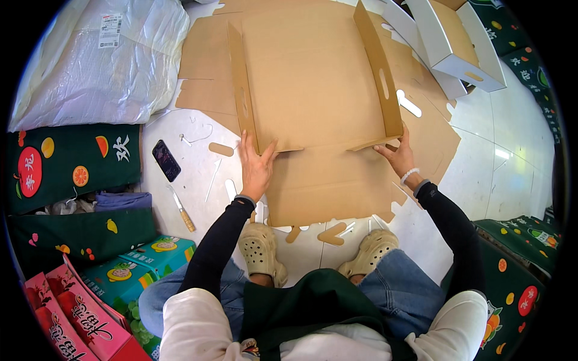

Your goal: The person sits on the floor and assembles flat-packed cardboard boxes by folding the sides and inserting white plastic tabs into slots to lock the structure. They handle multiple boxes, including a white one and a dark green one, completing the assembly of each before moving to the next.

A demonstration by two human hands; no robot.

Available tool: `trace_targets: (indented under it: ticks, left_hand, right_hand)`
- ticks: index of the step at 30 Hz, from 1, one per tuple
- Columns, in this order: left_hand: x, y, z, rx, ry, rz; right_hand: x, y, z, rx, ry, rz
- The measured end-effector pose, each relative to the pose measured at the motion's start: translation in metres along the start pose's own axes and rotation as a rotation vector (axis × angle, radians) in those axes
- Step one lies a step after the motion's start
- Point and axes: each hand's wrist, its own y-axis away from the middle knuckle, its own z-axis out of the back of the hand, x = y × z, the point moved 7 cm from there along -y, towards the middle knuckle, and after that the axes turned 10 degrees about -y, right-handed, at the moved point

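A brown cardboard box blank (310, 78) lies in front of me, its left side wall (239, 84) and right side wall (380, 69) folded up. Each wall has an oval hand hole. My left hand (256, 168) grips the near corner of the left wall, where a small end flap (289, 149) bends inward. At the opposite near corner, my right hand (399, 157) has its thumb by the right end flap (368, 144) and its fingers against the wall's outer side. The near panel (331, 186) lies flat toward my feet.
More flat cardboard (430, 141) lies underneath. Left on the floor are a phone (166, 160), a knife (181, 209) and cardboard scraps (221, 149). A plastic-wrapped bundle (102, 66) sits far left, white boxes (457, 42) far right. Fabric-covered stacks (72, 162) flank me.
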Motion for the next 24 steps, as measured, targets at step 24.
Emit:
trace_targets:
  ticks: [24]
  left_hand:
    - [0.061, 0.035, -0.030, -0.013, 0.738, 0.480]
  right_hand:
    - [-0.001, -0.004, -0.014, 0.037, -0.267, -0.335]
